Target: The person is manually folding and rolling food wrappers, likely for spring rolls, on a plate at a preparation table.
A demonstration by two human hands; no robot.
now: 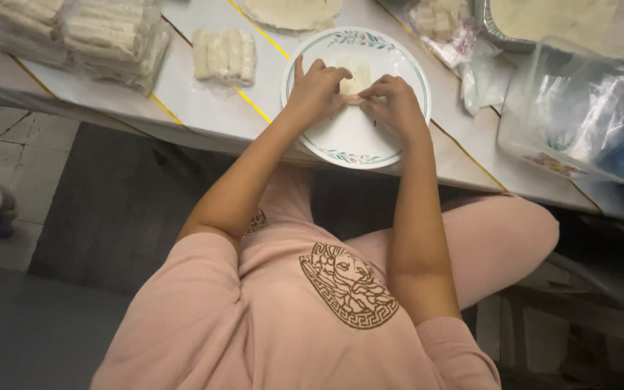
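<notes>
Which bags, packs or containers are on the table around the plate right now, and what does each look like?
Clear bags of pale rolls: far left, stacked, whitish.
Small clear pack of rolls: left of the plate, flat, white.
Foil tray: top right, silver, pale contents.
Clear plastic tub: right, boxy, with clear bags inside.
Both the left hand and the right hand pinch a pale wrapper on the plate.

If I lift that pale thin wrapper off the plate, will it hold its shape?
Probably not: the pale thin wrapper lies flat and folds under both hands (left hand, right hand), so it looks floppy. It seems light and likely tears easily. On the white floral-rimmed plate it could slide.
</notes>
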